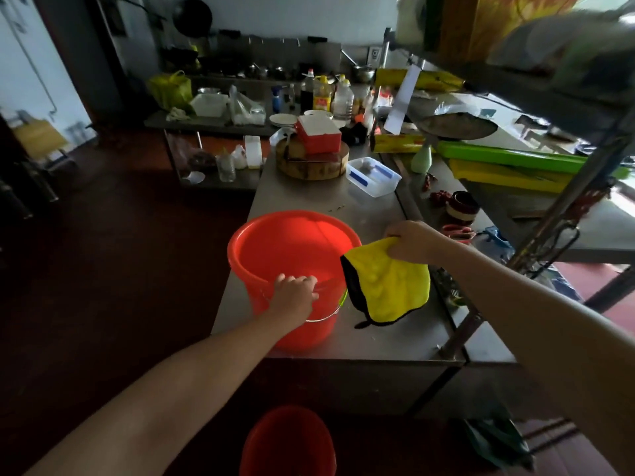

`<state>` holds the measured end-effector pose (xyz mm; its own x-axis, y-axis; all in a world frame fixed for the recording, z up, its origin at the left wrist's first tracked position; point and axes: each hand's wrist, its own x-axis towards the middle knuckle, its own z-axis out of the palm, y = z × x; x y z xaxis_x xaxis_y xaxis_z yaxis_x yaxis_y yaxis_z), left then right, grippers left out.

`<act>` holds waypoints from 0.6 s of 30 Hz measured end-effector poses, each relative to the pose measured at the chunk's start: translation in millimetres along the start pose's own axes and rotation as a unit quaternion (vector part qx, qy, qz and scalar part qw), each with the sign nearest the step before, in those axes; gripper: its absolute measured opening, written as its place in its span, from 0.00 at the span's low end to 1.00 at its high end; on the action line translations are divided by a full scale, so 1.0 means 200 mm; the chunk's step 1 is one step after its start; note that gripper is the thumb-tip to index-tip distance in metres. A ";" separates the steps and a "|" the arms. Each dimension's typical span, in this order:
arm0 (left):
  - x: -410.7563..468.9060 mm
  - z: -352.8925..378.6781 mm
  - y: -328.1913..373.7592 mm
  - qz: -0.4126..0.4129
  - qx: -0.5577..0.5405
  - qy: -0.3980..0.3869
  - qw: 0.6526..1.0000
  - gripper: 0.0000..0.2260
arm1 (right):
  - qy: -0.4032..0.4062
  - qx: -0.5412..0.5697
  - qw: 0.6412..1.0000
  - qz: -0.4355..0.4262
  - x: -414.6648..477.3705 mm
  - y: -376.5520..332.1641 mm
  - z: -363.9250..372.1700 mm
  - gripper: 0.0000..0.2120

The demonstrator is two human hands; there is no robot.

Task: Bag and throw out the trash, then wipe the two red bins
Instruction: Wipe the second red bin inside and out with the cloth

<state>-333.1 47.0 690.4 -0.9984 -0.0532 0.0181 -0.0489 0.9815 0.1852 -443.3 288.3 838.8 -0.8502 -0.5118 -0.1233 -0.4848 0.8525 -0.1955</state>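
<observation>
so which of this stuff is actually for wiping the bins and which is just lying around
For the job: bin on the table, its rim gripped by the left hand; cloth, held by the right hand; bin on the floor.
Lying about: chopping block, red box, clear tub, bottles.

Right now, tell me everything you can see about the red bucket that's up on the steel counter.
The red plastic bucket stands upright near the front left corner of the steel counter. It is round and glossy, with a thick rolled rim, and its inside looks empty. A thin wire handle hangs down its near side. The left hand grips the near rim, fingers curled over it. The black-edged yellow cloth, pinched in the right hand, hangs against its right rim.
</observation>
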 end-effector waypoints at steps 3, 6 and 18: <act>0.11 -0.12 -0.05 -0.037 -0.050 0.016 0.998 0.15 | -0.024 -0.016 1.000 -0.004 0.01 -0.03 -0.01 0.14; 0.21 -0.25 -0.08 -0.051 -0.086 0.049 0.994 0.16 | -0.030 -0.014 0.999 -0.021 0.02 -0.07 0.00 0.05; 0.28 -0.30 -0.42 -0.077 -0.267 0.039 0.960 0.17 | -0.081 0.059 0.995 -0.009 0.28 -0.40 0.37 0.16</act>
<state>-382.5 -49.8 735.5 -0.9744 -0.2240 0.0195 -0.1540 0.7280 0.6681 -437.0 182.9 775.3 -0.7930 -0.5450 -0.2724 -0.4636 0.8298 -0.3106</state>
